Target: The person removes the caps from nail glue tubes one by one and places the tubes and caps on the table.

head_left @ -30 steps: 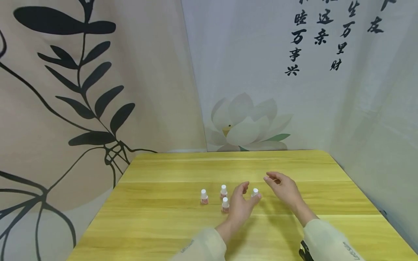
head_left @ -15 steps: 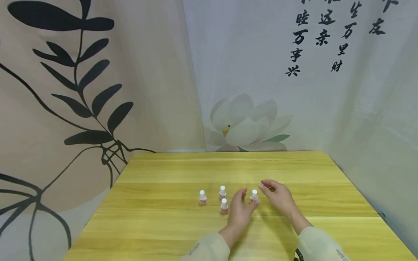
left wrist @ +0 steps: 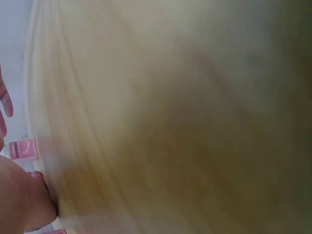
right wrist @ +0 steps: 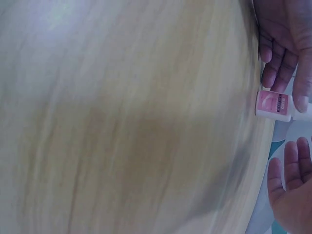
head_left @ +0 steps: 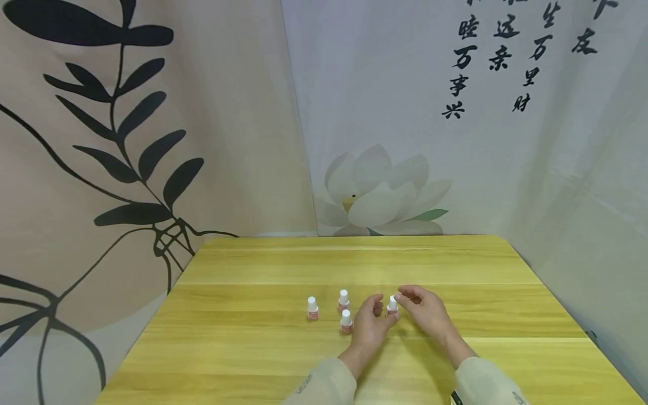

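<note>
A small white-capped bottle with a pink label [head_left: 392,307] stands upright on the table between my two hands. In the head view my right hand [head_left: 429,316] is at its right side, with the thumb tip right at the cap and the fingers bent loosely behind. The right wrist view shows that thumb [right wrist: 302,92] overlapping the neck of the bottle [right wrist: 274,105]. On the other side my left hand [head_left: 368,333] has loosely bent fingers and holds nothing; its thumb reaches toward the lower part of the bottle. Part of the label is hidden behind this thumb in the head view.
Left of my hands stand three more such bottles: one far left [head_left: 313,308], one at the back [head_left: 343,300] and one in front [head_left: 346,322], close beside my left hand. The wooden table [head_left: 228,349] ends at a printed cloth backdrop [head_left: 253,140].
My right hand has come down and left until its thumb is at the bottle's cap. My left hand has shifted only slightly. The bottles stand as before; the head view has turned a little.
</note>
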### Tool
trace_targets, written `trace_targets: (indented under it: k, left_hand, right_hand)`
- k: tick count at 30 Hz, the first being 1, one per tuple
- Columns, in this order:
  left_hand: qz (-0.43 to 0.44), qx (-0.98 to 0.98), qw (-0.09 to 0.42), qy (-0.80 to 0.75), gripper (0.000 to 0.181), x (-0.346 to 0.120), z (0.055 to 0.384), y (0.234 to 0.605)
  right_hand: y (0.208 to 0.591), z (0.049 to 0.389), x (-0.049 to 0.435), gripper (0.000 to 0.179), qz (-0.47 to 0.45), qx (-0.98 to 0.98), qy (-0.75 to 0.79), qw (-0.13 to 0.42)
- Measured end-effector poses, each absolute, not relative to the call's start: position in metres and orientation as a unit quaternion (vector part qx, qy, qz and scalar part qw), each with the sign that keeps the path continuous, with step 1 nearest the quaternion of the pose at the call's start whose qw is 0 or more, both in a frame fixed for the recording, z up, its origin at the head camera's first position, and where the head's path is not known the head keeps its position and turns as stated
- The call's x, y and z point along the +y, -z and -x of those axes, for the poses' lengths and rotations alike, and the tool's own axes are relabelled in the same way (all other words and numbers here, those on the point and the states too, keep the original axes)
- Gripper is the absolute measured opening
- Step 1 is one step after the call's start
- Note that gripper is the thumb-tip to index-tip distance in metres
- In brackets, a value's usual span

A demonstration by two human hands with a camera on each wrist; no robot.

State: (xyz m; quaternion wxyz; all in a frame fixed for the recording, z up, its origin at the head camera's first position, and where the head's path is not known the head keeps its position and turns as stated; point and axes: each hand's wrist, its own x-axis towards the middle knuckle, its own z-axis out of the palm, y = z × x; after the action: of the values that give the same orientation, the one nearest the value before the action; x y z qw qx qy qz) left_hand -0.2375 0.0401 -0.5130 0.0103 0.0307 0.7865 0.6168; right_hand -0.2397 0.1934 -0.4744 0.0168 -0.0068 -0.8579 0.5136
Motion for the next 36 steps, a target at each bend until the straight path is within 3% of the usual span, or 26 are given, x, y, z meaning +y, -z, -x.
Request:
trace_targets:
  k: [19, 26, 36]
  left_hand:
    - [-0.059, 0.811, -0.002, -0.582, 0.028, 0.039, 0.246, 0.517]
    - [-0.07, 0.808, -0.012, -0.586, 0.016, 0.04, 0.248, 0.517]
    - [-0.081, 0.823, -0.029, -0.561, 0.01, 0.04, 0.252, 0.518]
  right_hand:
    - [0.487, 0.245, 0.188, 0.038, 0.014, -0.839, -0.544, 0.001]
    - [0.489, 0.246, 0.187, 0.028, 0.027, -0.843, -0.536, 0.02]
    - [0.492, 0.243, 0.187, 0.029, 0.019, -0.853, -0.52, 0.04]
